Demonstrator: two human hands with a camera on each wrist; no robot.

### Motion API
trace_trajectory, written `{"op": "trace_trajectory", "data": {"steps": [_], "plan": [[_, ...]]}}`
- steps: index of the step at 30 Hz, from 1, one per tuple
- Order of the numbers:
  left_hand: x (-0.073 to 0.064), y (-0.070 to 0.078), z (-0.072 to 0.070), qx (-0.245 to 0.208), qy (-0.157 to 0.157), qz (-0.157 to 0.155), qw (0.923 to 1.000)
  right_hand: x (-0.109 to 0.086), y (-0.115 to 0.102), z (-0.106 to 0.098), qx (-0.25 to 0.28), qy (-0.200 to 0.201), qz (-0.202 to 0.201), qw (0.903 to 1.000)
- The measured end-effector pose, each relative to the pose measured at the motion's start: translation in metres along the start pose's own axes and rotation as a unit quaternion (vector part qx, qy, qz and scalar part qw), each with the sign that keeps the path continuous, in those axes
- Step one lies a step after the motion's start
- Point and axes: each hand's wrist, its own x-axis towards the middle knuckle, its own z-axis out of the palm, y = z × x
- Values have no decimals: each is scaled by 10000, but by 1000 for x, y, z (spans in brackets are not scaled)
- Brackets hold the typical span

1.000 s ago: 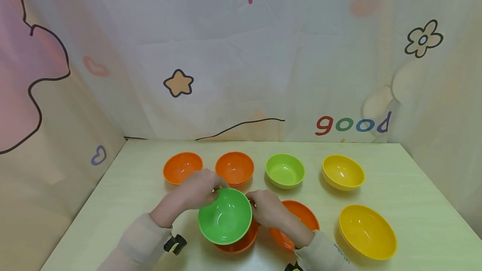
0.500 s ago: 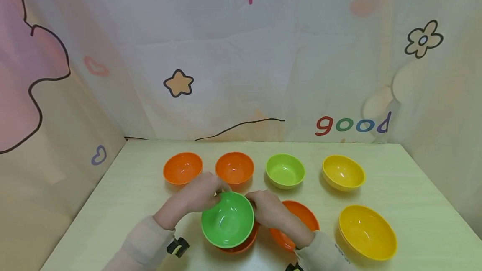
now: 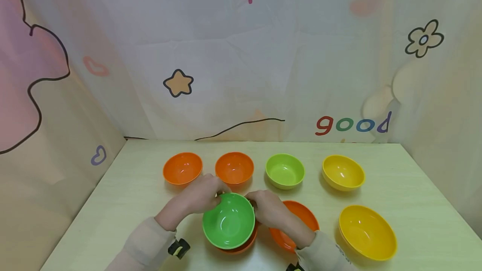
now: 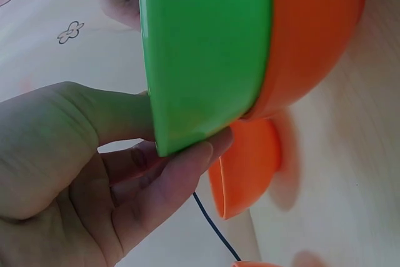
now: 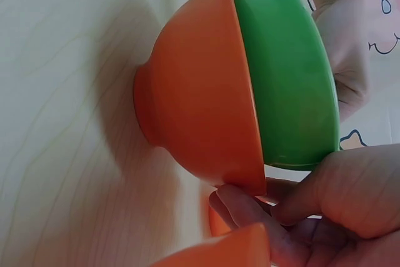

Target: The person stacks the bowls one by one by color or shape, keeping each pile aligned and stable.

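Note:
A green bowl [image 3: 229,221] is set partly inside an orange bowl [image 5: 194,85], its lower part hidden by the orange rim in the right wrist view. My left hand [image 3: 203,193] pinches the green bowl's far-left rim, thumb on the inner side and fingers along the outer wall. On the other side, my right hand [image 3: 265,208] holds the orange bowl by its rim, fingers beneath the edge. The right thumb lies close to the green bowl's rim. In the head view only a crescent of the lower orange bowl shows beneath the green one.
Behind the hands stand two orange bowls [image 3: 183,169] [image 3: 234,168], a lime green bowl [image 3: 285,171] and a yellow bowl [image 3: 343,173]. Another orange bowl [image 3: 297,216] sits partly under the right forearm, with a larger yellow bowl [image 3: 367,232] to its right. A printed cloth [image 3: 226,53] hangs behind the table [image 3: 113,204].
The green bowl has moved slightly right and toward me, covering more of the orange bowl below. My left hand has moved along with it; the right hand has stayed nearly still.

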Motion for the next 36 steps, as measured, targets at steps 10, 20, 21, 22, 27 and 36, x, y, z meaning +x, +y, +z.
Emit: {"op": "trace_trajectory", "data": {"steps": [10, 20, 21, 22, 27, 36], "plan": [[1, 0, 3, -156, -106, -74, 9998, -1, -1, -2, 106, 11, -5, 9999], [2, -1, 9, -46, -110, -13, 9999, -1, 0, -2, -19, 107, -123, 9999], [3, -1, 9, -60, -118, -12, 9999, -1, 0, -2, 8, 102, -112, 9999], [3, -2, 9, -60, -115, 4, 9999, -1, 0, -2, 41, 81, -87, 9999], [3, -2, 9, -84, -157, 14, 9998, -1, -1, -3, 130, 5, -17, 9999], [2, -2, 10, -40, -177, -99, 9998, -1, -2, -3, 96, 61, -89, 9999]]}}
